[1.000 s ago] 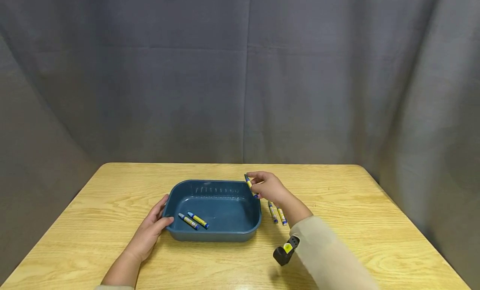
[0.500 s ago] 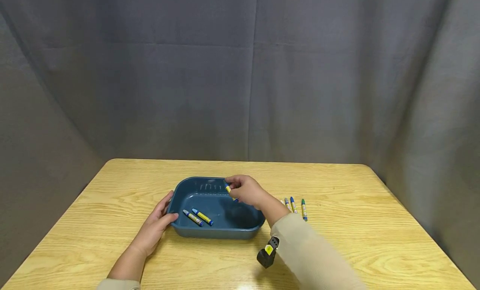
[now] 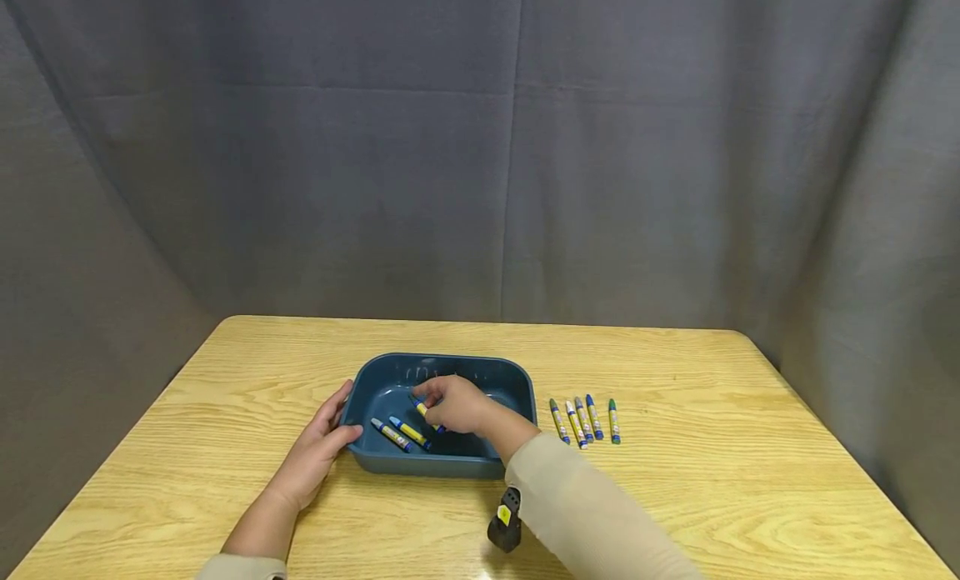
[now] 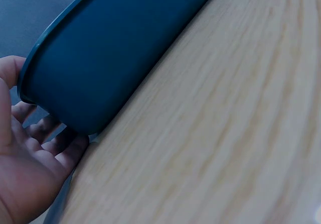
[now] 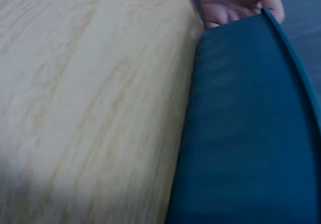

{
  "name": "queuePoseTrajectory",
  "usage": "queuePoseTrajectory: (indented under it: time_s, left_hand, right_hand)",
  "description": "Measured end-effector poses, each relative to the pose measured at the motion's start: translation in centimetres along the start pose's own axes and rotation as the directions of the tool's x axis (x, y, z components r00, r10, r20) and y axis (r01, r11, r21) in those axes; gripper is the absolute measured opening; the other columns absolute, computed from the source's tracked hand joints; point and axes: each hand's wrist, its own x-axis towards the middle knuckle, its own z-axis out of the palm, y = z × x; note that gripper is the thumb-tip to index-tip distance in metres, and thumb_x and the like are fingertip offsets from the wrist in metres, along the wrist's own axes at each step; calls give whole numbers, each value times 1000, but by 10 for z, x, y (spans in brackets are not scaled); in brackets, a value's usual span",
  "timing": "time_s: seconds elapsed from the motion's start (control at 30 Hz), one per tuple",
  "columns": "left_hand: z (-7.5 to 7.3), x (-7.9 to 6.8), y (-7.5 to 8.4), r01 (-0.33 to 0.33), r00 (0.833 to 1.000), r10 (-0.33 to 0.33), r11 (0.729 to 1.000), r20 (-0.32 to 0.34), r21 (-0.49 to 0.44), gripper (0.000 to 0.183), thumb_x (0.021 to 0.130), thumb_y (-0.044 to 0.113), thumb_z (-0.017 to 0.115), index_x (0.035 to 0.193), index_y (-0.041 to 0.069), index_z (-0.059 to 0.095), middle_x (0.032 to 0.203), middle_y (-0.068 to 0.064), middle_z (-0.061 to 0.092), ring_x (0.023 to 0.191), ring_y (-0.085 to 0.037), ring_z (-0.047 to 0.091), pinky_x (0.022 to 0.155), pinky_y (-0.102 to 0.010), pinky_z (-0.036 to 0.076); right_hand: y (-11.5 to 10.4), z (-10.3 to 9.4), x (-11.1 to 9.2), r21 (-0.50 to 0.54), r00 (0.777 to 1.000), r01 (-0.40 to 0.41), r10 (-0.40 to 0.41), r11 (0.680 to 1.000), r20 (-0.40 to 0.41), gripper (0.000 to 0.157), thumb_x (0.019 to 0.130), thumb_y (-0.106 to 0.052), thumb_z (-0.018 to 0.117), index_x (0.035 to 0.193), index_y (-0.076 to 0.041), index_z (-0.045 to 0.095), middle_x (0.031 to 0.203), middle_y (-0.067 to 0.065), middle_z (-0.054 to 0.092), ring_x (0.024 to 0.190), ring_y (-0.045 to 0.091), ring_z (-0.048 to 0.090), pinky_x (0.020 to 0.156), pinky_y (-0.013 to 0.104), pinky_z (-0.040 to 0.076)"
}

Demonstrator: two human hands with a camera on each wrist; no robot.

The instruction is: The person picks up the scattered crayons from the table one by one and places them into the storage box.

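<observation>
My left hand (image 3: 318, 451) grips the left end of a dark blue plastic tub (image 3: 442, 466), its thumb over the rim and fingers against the outer wall. Inside the tub, my right hand (image 3: 461, 407) pinches a dark-tipped crayon (image 3: 422, 407) with a yellow wrapper, low over the floor. Just in front of it lie a grey crayon (image 3: 392, 435) and a light blue crayon (image 3: 410, 432), slanted side by side. The left wrist view shows the fingers at the tub's outer wall (image 4: 115, 48). In the right wrist view the held crayon is hidden behind the tub wall (image 5: 241, 123).
Right of the tub, several crayons (image 3: 583, 419) lie in a loose row on the wooden table (image 3: 712, 480), with a green crayon (image 3: 614, 422) at the far right end. A grey curtain (image 3: 360, 188) hangs behind the table. A black wrist camera (image 3: 506, 522) sits below my right sleeve.
My right hand has carried the dark-tipped crayon from the tub's right rim leftward and down inside, beside the two crayons. My left hand keeps its hold on the tub.
</observation>
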Motion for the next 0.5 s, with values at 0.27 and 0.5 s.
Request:
queuePoseTrajectory:
  time_s: [0.27, 0.5]
  left_hand:
    - [1, 0, 0, 5, 1000, -5, 1000, 6, -4, 71, 97, 10, 48, 159, 15, 13, 162, -18, 20, 147, -28, 23, 90, 2, 33]
    - [1, 0, 1, 3, 1000, -3, 1000, 4, -16, 71, 97, 9, 48, 158, 14, 13, 162, -18, 20, 147, -28, 22, 90, 2, 34]
  right_hand:
    - [0, 7, 2, -59, 997, 9, -4, 998, 77, 42, 86, 8, 59, 128, 1, 63, 90, 6, 63, 71, 11, 48, 58, 21, 39]
    - [-2, 10, 3, -200, 995, 21, -1, 980, 97, 38, 87, 5, 63, 123, -1, 67, 112, 13, 70, 100, 20, 62, 82, 28, 51]
